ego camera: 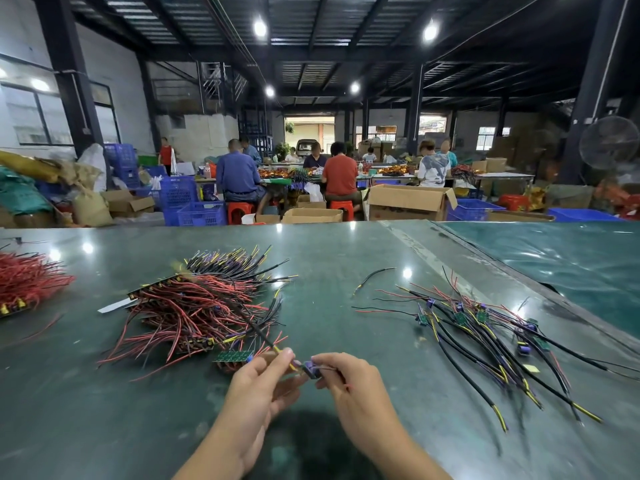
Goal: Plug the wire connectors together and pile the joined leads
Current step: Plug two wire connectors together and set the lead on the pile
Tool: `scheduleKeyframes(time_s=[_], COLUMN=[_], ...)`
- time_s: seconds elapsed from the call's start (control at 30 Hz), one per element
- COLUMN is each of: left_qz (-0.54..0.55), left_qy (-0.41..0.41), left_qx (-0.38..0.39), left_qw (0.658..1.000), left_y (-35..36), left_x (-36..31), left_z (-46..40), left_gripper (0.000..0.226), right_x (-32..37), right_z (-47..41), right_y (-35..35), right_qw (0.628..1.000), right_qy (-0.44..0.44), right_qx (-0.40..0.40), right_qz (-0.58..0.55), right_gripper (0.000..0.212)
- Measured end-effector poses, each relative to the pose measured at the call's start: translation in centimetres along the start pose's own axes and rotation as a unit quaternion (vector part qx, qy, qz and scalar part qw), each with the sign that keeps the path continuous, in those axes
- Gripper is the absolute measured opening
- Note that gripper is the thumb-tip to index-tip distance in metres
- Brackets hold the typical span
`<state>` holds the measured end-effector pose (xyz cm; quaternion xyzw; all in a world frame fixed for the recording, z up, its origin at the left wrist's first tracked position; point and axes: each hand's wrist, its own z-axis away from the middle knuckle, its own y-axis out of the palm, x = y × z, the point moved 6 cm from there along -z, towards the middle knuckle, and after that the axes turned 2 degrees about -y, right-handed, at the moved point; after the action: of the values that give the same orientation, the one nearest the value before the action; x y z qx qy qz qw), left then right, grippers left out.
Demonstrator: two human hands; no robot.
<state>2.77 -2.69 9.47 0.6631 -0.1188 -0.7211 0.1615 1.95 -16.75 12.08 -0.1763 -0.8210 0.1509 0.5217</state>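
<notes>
Two hands meet low over the green worktop (346, 258) to mate a pair of leads: the left hand (258, 382) pinches a black lead (258, 329) by its yellow-tipped end, while the right hand (349, 379) pinches a purple connector (310, 369), the two held end to end, apparently for plugging. Unjoined red and black wires (197, 306) lie heaped within reach on the left; the joined leads (485, 337) are piled on the right, well apart.

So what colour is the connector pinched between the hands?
Purple connector, clearest in the head view.
</notes>
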Motion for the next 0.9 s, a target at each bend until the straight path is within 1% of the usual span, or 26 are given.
scheduleKeyframes(time_s=[0.07, 0.13, 0.17, 0.23, 0.3, 0.33, 0.4, 0.57, 0.63, 0.73, 0.9], left_qz=[-0.005, 0.004, 0.009, 0.024, 0.036, 0.036, 0.033, 0.045, 0.047, 0.046, 0.014], left_qy=[0.012, 0.019, 0.020, 0.019, 0.019, 0.019, 0.019, 0.023, 0.029, 0.041, 0.081], left_qx=[-0.018, -0.019, -0.017, -0.010, -0.001, 0.001, 0.007, 0.020, 0.024, 0.020, 0.008], left_qw=[1.000, 1.000, 1.000, 0.999, 0.999, 0.999, 0.999, 0.999, 0.998, 0.998, 0.997], left_y=[-0.5, -0.8, -0.9, -0.9, -0.8, -0.7, -0.6, -0.4, -0.2, -0.2, -0.3], left_x=[0.1, 0.1, 0.1, 0.1, 0.1, 0.2, 0.3, 0.2, 0.1, 0.1, -0.4], left_z=[-0.2, -0.4, -0.5, -0.6, -0.6, -0.6, -0.7, -0.5, -0.4, -0.2, 0.1], left_gripper=[0.006, 0.009, 0.010, 0.010, 0.011, 0.011, 0.010, 0.012, 0.013, 0.015, 0.017], right_x=[-0.1, -0.3, -0.4, -0.7, -1.0, -1.0, -1.2, -1.5, -1.6, -1.6, -2.0], right_z=[0.1, 0.1, 0.1, 0.0, 0.2, 0.3, 0.5, 0.7, 0.7, 1.0, 1.3], right_y=[0.1, 0.2, 0.1, -0.2, -0.3, -0.4, -0.5, -0.4, -0.4, -0.1, 0.5], right_qw=[1.000, 1.000, 0.998, 0.985, 0.952, 0.936, 0.906, 0.821, 0.796, 0.773, 0.766], right_qy=[0.003, 0.022, 0.036, 0.077, 0.124, 0.142, 0.171, 0.230, 0.246, 0.268, 0.294], right_qx=[0.004, 0.001, -0.007, -0.028, -0.031, -0.028, -0.031, -0.060, -0.064, -0.064, -0.064], right_qz=[0.006, -0.018, -0.046, -0.152, -0.276, -0.321, -0.385, -0.519, -0.550, -0.572, -0.569], right_gripper=[0.025, 0.027, 0.029, 0.031, 0.027, 0.022, 0.015, 0.012, 0.011, 0.011, 0.016])
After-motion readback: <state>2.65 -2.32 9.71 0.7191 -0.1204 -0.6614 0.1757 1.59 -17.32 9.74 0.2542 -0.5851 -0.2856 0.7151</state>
